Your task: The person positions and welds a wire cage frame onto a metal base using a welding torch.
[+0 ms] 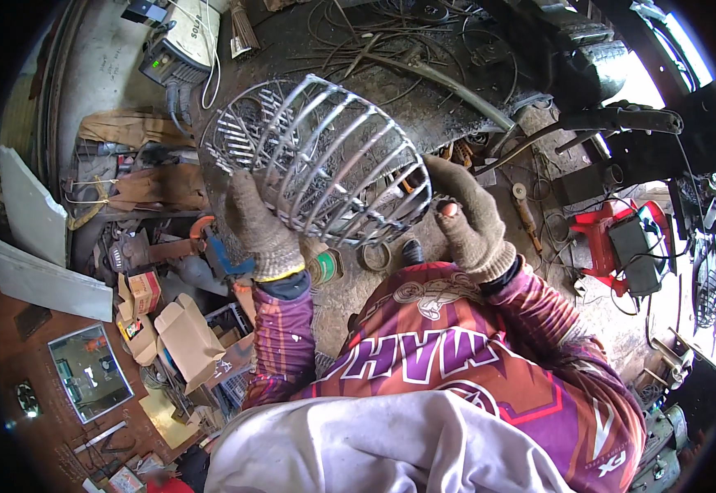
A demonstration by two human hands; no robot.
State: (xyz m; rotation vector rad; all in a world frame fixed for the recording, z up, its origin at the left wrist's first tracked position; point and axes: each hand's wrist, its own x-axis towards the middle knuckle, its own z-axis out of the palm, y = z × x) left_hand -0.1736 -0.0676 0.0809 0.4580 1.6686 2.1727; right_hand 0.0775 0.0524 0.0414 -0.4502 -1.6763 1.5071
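Observation:
Before me is a rounded basket [356, 156] of bare metal bars, tilted so that its ribs and rim face up. My left hand [261, 226], in a brown knitted glove, is closed around its near left edge. At the right end of the rim is my right hand [471, 218], gloved the same way, its fingers curled against the bars. The right thumb tip shows bare through the glove and stands apart from the fingers. Beyond the left side of the basket lies a round metal piece [247, 131] with rows of short bars, partly hidden behind the ribs.
A welding machine [181, 45] stands at the far left. Loose cables and rods [424, 70] lie across the dark bench. Open cardboard boxes [187, 338] crowd the left, near a green-labelled roll [323, 267]. A red plastic chair [592, 246] stands at the right.

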